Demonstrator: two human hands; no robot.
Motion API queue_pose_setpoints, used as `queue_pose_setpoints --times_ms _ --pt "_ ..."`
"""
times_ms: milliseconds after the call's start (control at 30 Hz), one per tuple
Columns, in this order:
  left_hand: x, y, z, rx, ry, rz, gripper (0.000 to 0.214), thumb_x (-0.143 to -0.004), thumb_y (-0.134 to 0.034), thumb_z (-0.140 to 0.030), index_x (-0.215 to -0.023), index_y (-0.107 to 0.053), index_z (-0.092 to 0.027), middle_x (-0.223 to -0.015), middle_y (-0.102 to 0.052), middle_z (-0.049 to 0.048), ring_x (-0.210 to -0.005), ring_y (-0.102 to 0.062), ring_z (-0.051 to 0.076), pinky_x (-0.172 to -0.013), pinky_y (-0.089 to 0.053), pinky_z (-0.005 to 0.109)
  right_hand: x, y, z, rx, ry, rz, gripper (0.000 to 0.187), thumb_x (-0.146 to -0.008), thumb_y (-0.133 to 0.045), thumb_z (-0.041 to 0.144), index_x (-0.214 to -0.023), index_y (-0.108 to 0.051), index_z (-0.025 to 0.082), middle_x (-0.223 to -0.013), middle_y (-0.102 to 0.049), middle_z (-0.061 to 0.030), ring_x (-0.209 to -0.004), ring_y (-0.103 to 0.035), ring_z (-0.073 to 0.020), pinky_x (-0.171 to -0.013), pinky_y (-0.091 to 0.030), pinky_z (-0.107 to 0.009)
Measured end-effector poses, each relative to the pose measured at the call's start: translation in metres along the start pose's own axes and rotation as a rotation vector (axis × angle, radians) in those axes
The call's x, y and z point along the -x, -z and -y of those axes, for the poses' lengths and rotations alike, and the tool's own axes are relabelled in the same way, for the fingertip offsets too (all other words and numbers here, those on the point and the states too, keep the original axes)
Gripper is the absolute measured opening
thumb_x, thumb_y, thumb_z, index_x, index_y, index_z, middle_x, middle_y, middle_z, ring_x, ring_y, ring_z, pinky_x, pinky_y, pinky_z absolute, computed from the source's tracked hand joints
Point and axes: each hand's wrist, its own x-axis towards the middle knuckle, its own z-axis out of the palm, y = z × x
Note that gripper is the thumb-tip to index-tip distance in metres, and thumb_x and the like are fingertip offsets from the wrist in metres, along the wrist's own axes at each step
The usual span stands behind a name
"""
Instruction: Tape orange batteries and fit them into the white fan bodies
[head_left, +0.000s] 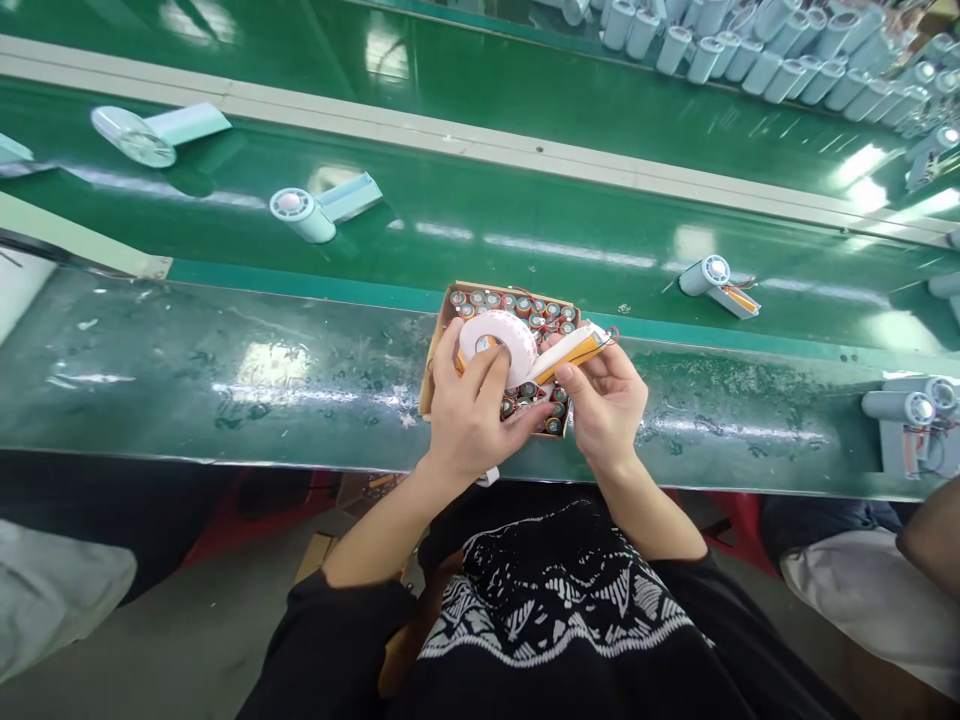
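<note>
My left hand (472, 405) grips a roll of white double-sided tape (517, 335), with its fingers through and around the ring. In my right hand (604, 400) is an orange cylindrical battery (571, 357) with thin red and black wires at its far end. A white strip of tape runs from the roll along the battery's upper side. Both hands are closed and held over a cardboard box (429, 375) packed with several upright batteries (517, 302). Parts of the box and its batteries are hidden behind my hands.
The box stands on a metal-topped ledge (315, 380) beside a green conveyor belt (487, 220). Light-blue handheld fan bodies (304, 213) lie along the belt; another (705, 275) shows wires. Many blue cylinders (787, 75) stand at the upper right. People sit on both sides.
</note>
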Motion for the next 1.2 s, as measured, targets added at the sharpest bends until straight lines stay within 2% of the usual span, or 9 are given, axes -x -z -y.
queue_pose_setpoints --times_ms 133,300,400,500,700,900,1067,1200 --pt "-0.001 -0.001 0.001 -0.008 -0.019 0.028 0.028 -0.101 -0.062 -0.029 -0.125 -0.063 -0.015 -0.107 -0.071 0.0134 -0.151 -0.046 0.045 -0.119 -0.048 0.070 -0.002 0.002 -0.001 0.006 0.009 0.035 0.047 -0.088 -0.083 0.049 -0.127 -0.072 0.025 -0.121 -0.081 -0.0078 -0.115 -0.078 -0.0278 -0.105 -0.067 -0.046" --pt "-0.002 -0.001 -0.001 0.031 0.019 0.025 0.048 -0.096 -0.070 -0.046 -0.129 -0.061 -0.012 -0.118 -0.069 0.0174 -0.152 -0.041 0.050 -0.119 -0.046 0.072 -0.003 0.001 0.002 0.007 0.000 0.062 0.045 -0.089 -0.082 0.045 -0.128 -0.072 0.025 -0.123 -0.081 -0.0075 -0.115 -0.078 -0.0270 -0.104 -0.067 -0.045" --pt "-0.002 -0.002 0.002 0.005 0.044 0.017 0.039 -0.100 -0.069 -0.036 -0.130 -0.061 -0.013 -0.120 -0.070 0.0166 -0.153 -0.042 0.048 -0.120 -0.046 0.069 -0.002 -0.002 0.003 -0.032 0.003 0.068 0.043 -0.087 -0.083 0.040 -0.126 -0.074 0.024 -0.120 -0.082 -0.0070 -0.111 -0.080 -0.0259 -0.102 -0.068 -0.043" --pt "-0.003 -0.001 0.003 0.007 0.035 0.065 0.033 -0.099 -0.064 -0.025 -0.130 -0.061 -0.015 -0.120 -0.070 0.0148 -0.152 -0.042 0.046 -0.121 -0.045 0.071 -0.003 -0.003 0.003 -0.018 0.005 0.075 0.041 -0.087 -0.083 0.039 -0.124 -0.074 0.024 -0.119 -0.082 -0.0064 -0.111 -0.079 -0.0258 -0.104 -0.068 -0.043" --pt "-0.005 0.000 -0.002 -0.038 0.046 0.039 0.053 -0.094 -0.073 -0.044 -0.134 -0.058 -0.012 -0.121 -0.067 0.0183 -0.146 -0.045 0.050 -0.114 -0.049 0.071 -0.003 -0.004 0.002 -0.016 0.007 0.077 0.039 -0.088 -0.081 0.038 -0.124 -0.074 0.025 -0.120 -0.082 -0.0059 -0.112 -0.079 -0.0256 -0.103 -0.068 -0.043" --pt "-0.005 -0.003 0.003 -0.040 0.048 0.078 0.029 -0.103 -0.059 -0.024 -0.130 -0.062 -0.015 -0.118 -0.071 0.0148 -0.142 -0.051 0.042 -0.115 -0.050 0.066 -0.002 -0.004 -0.001 0.028 0.016 0.049 0.043 -0.089 -0.081 0.043 -0.126 -0.073 0.024 -0.122 -0.081 -0.0077 -0.116 -0.078 -0.0269 -0.107 -0.066 -0.045" --pt "-0.002 -0.002 0.004 -0.038 0.046 0.100 0.017 -0.102 -0.062 -0.022 -0.117 -0.067 -0.013 -0.101 -0.075 0.0115 -0.116 -0.068 0.035 -0.093 -0.062 0.049 -0.001 -0.002 -0.008 -0.006 0.058 -0.028 0.043 -0.090 -0.081 0.043 -0.127 -0.070 0.026 -0.123 -0.081 -0.0075 -0.118 -0.077 -0.0272 -0.109 -0.064 -0.047" --pt "0.002 -0.001 0.000 -0.048 0.033 0.055 0.013 -0.100 -0.065 -0.017 -0.111 -0.070 -0.014 -0.097 -0.075 0.0107 -0.123 -0.067 0.037 -0.092 -0.063 0.050 0.003 -0.004 -0.014 -0.050 0.072 -0.086 0.043 -0.091 -0.079 0.045 -0.127 -0.065 0.026 -0.125 -0.080 -0.0095 -0.119 -0.077 -0.0279 -0.108 -0.065 -0.048"
